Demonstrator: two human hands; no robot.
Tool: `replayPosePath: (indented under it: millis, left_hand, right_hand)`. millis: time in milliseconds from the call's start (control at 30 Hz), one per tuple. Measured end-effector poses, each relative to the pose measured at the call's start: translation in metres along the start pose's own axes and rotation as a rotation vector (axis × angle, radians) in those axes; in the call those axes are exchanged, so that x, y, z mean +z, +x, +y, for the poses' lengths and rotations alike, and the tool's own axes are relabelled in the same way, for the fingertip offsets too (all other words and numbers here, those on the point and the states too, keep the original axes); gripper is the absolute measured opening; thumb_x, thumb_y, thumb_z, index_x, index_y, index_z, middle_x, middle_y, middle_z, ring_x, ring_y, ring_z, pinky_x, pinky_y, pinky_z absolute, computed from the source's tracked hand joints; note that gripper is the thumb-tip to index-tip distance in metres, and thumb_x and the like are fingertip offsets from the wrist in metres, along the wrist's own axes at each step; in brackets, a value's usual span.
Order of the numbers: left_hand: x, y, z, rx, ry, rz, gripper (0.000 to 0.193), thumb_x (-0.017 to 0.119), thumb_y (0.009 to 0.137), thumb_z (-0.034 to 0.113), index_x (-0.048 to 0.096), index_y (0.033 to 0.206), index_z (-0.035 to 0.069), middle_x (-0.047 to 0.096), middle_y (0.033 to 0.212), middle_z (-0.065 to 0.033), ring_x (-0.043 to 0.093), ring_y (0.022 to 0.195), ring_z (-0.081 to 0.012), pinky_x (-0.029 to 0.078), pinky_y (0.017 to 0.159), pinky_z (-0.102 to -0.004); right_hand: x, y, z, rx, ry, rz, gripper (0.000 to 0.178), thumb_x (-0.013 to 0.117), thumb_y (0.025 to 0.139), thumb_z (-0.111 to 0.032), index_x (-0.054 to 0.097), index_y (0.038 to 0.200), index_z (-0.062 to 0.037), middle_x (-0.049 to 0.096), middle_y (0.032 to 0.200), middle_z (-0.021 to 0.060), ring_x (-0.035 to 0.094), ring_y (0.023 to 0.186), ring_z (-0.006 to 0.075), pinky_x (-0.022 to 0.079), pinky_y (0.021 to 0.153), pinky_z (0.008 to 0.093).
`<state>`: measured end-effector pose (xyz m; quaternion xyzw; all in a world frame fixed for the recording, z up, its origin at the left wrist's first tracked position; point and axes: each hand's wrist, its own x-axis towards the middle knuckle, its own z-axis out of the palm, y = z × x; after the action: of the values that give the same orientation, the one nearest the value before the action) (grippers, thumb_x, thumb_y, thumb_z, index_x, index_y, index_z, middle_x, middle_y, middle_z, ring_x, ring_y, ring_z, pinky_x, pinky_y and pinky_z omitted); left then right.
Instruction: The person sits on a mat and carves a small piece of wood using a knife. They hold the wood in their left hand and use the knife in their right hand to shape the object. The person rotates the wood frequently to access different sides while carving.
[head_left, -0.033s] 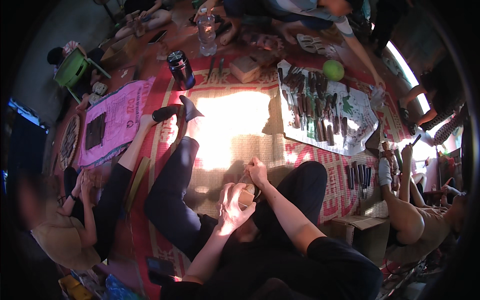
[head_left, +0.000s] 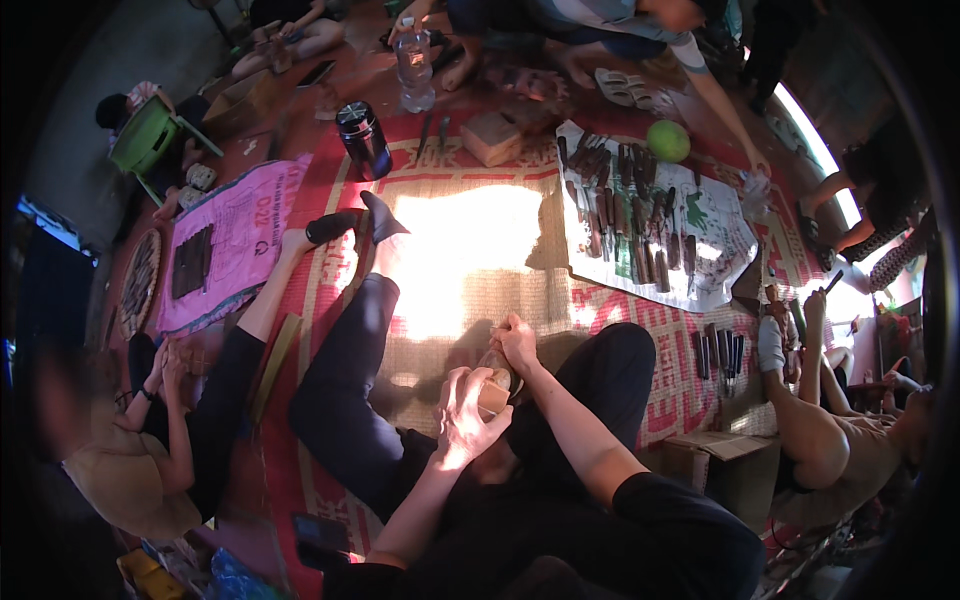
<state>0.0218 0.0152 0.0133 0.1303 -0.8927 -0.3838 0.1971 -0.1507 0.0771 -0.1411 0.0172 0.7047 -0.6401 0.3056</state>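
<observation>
Above my lap I hold a light brown piece, seemingly carved wood (head_left: 493, 399), with a flat pale end facing me and a rounded part further away. My left hand (head_left: 464, 412) is closed around its near end, fingers over the top and thumb at the side. My right hand (head_left: 517, 346) is closed at its far end, fingers pressed together. Whether a small tool is in the right hand as well is hidden. Both hands are close together, over the woven mat (head_left: 545, 290) between my bent legs.
Many dark-handled carving tools (head_left: 635, 205) lie on a white sheet at right, with a green ball (head_left: 667, 141) behind. Further tools (head_left: 718, 352) lie nearer a cardboard box (head_left: 720, 450). A dark flask (head_left: 362, 140), wooden block (head_left: 491, 139) and plastic bottle (head_left: 414, 70) stand ahead. People sit around.
</observation>
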Motion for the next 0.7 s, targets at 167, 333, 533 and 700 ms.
replayPosePath:
  millis: [167,333,533,700]
  left_hand:
    - [-0.005,-0.008,-0.016,0.019,-0.060,0.145,0.062,0.082,0.064,0.015,0.054,0.119,0.009,0.055,0.111,-0.0178,0.059,0.101,-0.0384,0.053,0.083,-0.0469]
    - [-0.008,0.000,-0.016,0.037,-0.097,0.123,0.059,0.080,0.065,0.012,0.055,0.118,0.008,0.057,0.109,-0.0170,0.061,0.098,-0.0378,0.054,0.081,-0.0456]
    - [-0.009,-0.004,-0.008,0.024,-0.049,0.093,0.058,0.081,0.066,0.013,0.056,0.118,0.009,0.056,0.111,-0.0166,0.060,0.100,-0.0367,0.053,0.082,-0.0457]
    - [-0.012,-0.002,-0.018,-0.056,-0.155,0.181,0.057,0.078,0.067,0.005,0.055,0.120,0.006,0.056,0.110,-0.0155,0.062,0.097,-0.0322,0.054,0.083,-0.0410]
  right_hand:
    - [0.003,-0.038,-0.029,-0.103,-0.033,-0.086,0.012,0.067,0.090,-0.009,0.058,0.086,-0.0023,0.065,0.077,0.0083,0.060,0.071,0.0139,0.049,0.064,0.0281]
    - [0.008,-0.025,-0.006,-0.292,-0.484,0.111,0.014,0.069,0.087,-0.011,0.059,0.085,-0.0007,0.065,0.074,0.0094,0.063,0.071,0.0182,0.049,0.066,0.0345]
    - [-0.007,0.001,0.003,-0.094,0.008,0.046,0.014,0.069,0.086,-0.012,0.062,0.088,0.0003,0.069,0.080,0.0124,0.067,0.075,0.0209,0.052,0.070,0.0356]
    - [0.002,-0.033,-0.009,-0.181,-0.234,-0.087,0.018,0.072,0.086,-0.013,0.061,0.089,0.0006,0.069,0.083,0.0122,0.066,0.079,0.0192,0.052,0.071,0.0340]
